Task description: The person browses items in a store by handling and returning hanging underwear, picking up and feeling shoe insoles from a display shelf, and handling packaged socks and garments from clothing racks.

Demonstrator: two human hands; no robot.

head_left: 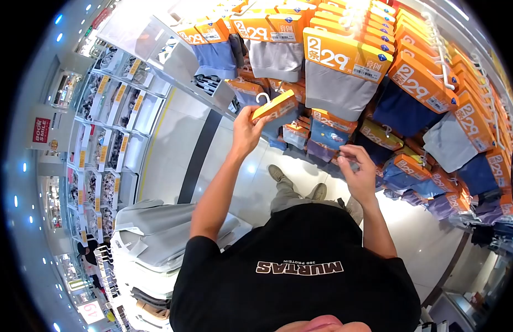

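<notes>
Your left hand (246,128) grips an orange-carded underwear pack (274,106) by its hook, mid-hanging; your right hand (357,169), loosely curled and empty, should steady the display peg next.

We see glossy orange cardboard on the pack (274,106) in our left hand (245,131), with a white plastic hook. At two o'clock the hanging packs (345,55) show matt knitted cloth (grey and blue). The floor (179,144) looks smooth, polished, reflective tile.
</notes>
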